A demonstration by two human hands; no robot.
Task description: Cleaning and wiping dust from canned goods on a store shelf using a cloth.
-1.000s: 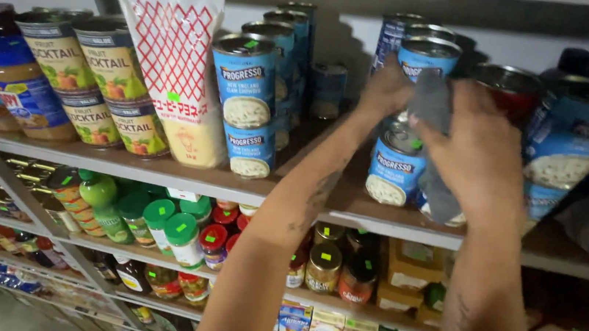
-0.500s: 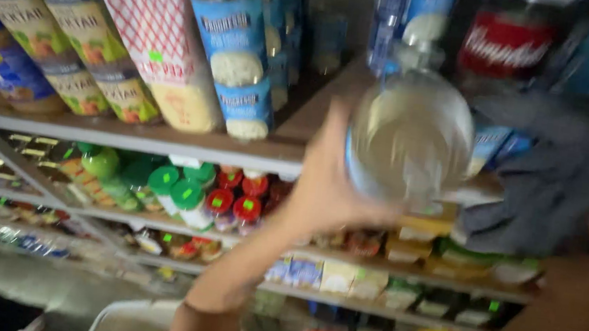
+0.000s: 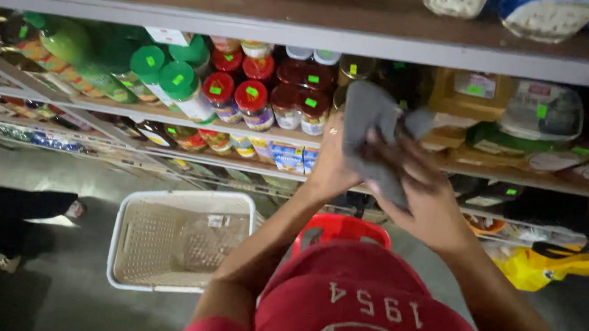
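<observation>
Both my hands, left (image 3: 331, 164) and right (image 3: 429, 199), fingers curled, clutch a grey cloth (image 3: 376, 134) bunched before the middle shelf's front edge (image 3: 189, 120), by red-lidded jars (image 3: 243, 100); I judge the wiping underway, unfinished, white basket (image 3: 186, 238) on the floor.

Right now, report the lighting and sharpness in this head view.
Head view: dim overall; the floor by the white basket is brightest, the right shelf recesses fall into shadow. Both hands, left hand and right hand, on the grey cloth are fairly sharp; cans along the top edge are cropped and soft.
</observation>
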